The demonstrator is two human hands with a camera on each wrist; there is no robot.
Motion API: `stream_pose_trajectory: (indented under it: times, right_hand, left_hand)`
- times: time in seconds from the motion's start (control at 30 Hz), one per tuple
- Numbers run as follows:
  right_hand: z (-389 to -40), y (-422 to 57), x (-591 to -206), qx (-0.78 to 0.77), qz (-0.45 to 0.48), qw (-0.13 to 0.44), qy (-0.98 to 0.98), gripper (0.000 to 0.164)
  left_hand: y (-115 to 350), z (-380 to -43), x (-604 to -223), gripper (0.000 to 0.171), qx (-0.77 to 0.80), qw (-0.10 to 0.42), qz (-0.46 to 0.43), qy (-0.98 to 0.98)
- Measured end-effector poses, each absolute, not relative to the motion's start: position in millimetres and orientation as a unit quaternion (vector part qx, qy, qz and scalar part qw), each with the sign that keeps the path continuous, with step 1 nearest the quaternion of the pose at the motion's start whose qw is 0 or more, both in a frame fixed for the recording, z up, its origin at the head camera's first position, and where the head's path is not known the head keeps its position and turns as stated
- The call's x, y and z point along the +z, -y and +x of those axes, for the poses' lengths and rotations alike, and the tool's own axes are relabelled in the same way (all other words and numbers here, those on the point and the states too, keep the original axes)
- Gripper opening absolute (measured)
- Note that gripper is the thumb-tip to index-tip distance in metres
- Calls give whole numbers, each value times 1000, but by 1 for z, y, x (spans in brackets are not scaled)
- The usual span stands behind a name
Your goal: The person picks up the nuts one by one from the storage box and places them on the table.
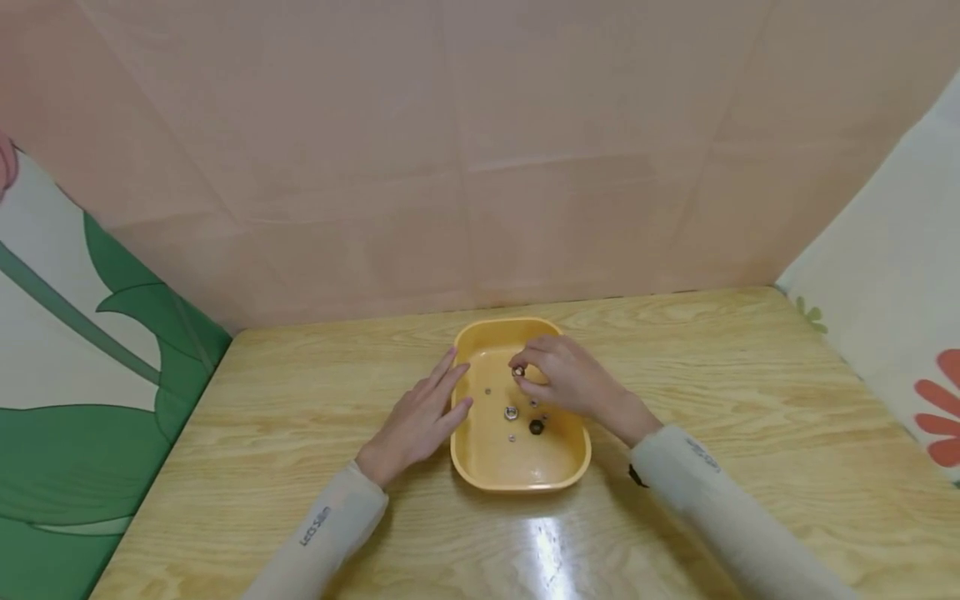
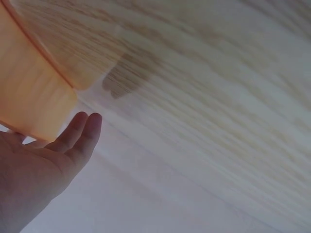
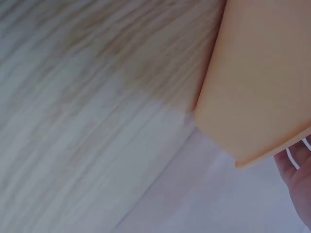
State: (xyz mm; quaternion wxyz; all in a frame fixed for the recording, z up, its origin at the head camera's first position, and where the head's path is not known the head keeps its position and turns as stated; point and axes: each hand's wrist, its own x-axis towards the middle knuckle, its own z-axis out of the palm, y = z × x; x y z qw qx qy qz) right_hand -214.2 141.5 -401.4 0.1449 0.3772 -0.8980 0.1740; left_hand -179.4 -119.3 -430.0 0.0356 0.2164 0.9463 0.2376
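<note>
A yellow plastic bin stands on the wooden table with several nuts inside. My right hand is over its far right part and pinches a metal nut between thumb and fingers. Below it on the bin's floor lie a larger silver nut, a black nut and small silver nuts, one of them toward the near end. My left hand rests at the bin's left rim, its fingers extended along the edge. In the left wrist view, that hand shows beside the bin's outer wall.
The light wooden table extends to both sides of the bin. A pinkish cloth wall rises behind it, with printed panels at left and right. In the right wrist view the bin's side wall fills the upper right.
</note>
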Motion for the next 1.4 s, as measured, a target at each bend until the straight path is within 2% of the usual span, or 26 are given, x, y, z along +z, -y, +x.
stream_pose_trajectory:
  times: [0.23,0.83,1.4]
  right_hand:
    - [-213,-150,-403,187,388,141,892,18]
    - [-206,-172,-401,195,347,150,905,18]
    - [-204,-194,-401,201,357,194,891,16]
  left_hand:
    - [119,-180,-429,60,238,31,216,-947]
    - [120,-177,-430,61,237,33,214,-947]
    - [119,-178,-431,60,237,34,213,-947]
